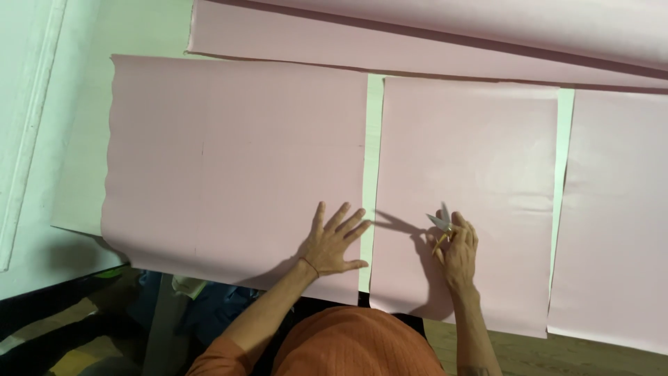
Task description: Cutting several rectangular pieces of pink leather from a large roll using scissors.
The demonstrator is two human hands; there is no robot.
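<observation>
a pale, greenish-white table top [149,28] fills most of the view, and it shows in thin strips [374,125] between what lies spread on it. along the far left runs a white moulded edge [28,118], like trim or a frame, slanting downward. beneath the table's near edge the space falls into shadow, with a pale table leg [158,327] and some dark bundled cloth [209,306] beside it. at lower right a wooden floor [557,355] shows, brown and planked. the light is soft and even, casting short shadows
</observation>
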